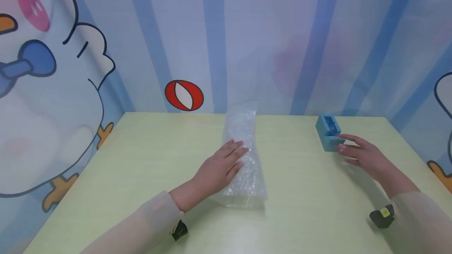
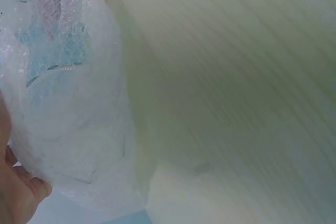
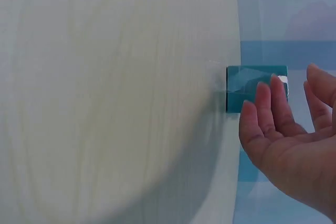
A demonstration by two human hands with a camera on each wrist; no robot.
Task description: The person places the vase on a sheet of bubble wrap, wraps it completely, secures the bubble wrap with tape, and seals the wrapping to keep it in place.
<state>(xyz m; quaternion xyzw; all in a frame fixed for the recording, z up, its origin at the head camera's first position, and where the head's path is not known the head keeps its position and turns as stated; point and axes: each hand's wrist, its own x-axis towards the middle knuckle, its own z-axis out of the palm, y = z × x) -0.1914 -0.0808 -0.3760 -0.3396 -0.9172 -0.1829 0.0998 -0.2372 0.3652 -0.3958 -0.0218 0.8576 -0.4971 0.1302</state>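
A clear, upright-looking piece of bubble wrap [image 1: 243,128] stretches over the middle of the table. My left hand [image 1: 220,167] rests against its left side with fingers extended; in the left wrist view the fingertips [image 2: 39,188] lie at the edge of the wrap. To the right stands a small blue tape dispenser [image 1: 326,128] with a recess in its top. My right hand [image 1: 367,156] is at its front right corner, fingers apart and gently bent. In the right wrist view these fingers overlap the dispenser [image 3: 247,85], and the thumb stands away from them.
The pale yellow tabletop [image 1: 152,140] meets a striped blue backdrop [image 1: 261,42] along its back edge. Large cartoon birds are printed on the side walls. A dark wrist camera [image 1: 179,230] hangs under the left sleeve, another camera [image 1: 382,216] under the right.
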